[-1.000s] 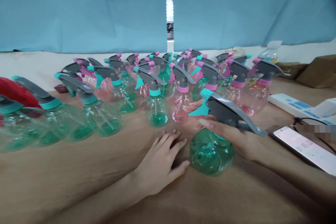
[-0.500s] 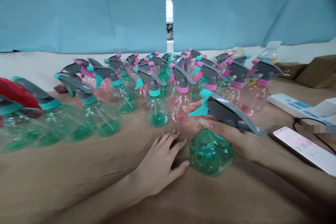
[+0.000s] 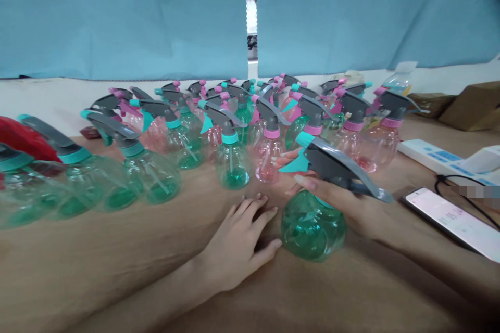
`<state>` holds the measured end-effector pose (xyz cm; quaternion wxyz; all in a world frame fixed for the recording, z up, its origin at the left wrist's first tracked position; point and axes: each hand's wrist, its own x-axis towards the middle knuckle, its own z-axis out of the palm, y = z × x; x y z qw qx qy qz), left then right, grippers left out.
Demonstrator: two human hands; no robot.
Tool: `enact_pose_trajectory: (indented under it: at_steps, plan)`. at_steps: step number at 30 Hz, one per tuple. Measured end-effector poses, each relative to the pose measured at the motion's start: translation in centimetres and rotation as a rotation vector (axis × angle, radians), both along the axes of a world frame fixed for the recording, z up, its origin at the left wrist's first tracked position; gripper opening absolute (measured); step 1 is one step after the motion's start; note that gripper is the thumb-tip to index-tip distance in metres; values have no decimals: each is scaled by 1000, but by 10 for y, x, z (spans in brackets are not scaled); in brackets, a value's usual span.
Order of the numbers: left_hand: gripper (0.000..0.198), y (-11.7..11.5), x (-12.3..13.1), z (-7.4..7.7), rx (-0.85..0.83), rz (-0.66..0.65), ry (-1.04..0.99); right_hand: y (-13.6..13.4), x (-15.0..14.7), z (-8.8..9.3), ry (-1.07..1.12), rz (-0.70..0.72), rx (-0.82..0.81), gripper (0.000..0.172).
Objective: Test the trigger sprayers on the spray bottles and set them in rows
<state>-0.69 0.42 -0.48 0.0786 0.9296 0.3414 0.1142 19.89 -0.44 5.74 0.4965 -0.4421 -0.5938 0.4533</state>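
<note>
A green see-through spray bottle with a grey head and a turquoise trigger stands on the table, right of centre. My right hand is wrapped around its neck, just under the spray head, which hides part of the fingers. To its left, my left hand lies palm down on the tabletop with the fingers spread and holds nothing. Its thumb tip comes close to the bottle's side. Beyond the hands stand a clear green bottle and a pink bottle, both with spray heads.
Several more green and pink spray bottles crowd the back of the table, with a row of green ones at left. At right lie a phone, a black cable and a white power strip. A brown box sits behind.
The held spray bottle has shifted very slightly to the left with my right hand. My left hand stays in the same place, and the other bottles have not moved.
</note>
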Motion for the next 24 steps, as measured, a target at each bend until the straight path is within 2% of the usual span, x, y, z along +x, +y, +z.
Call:
enact_pose_trajectory:
  at_steps: [6,12,15,24]
  plan:
    - [49,0,0,-1,-5,-1,-5,0,-1,5,-60,-59,-21,18]
    - [49,0,-1,-1,1,-3,15,-2,1,0,-4,4,29,16]
    - [49,0,-1,-1,-1,-7,22,-2,2,0,-116,13,-10,18]
    - [48,1,-1,-2,13,-10,-11,-4,-3,18,-114,7,124,27]
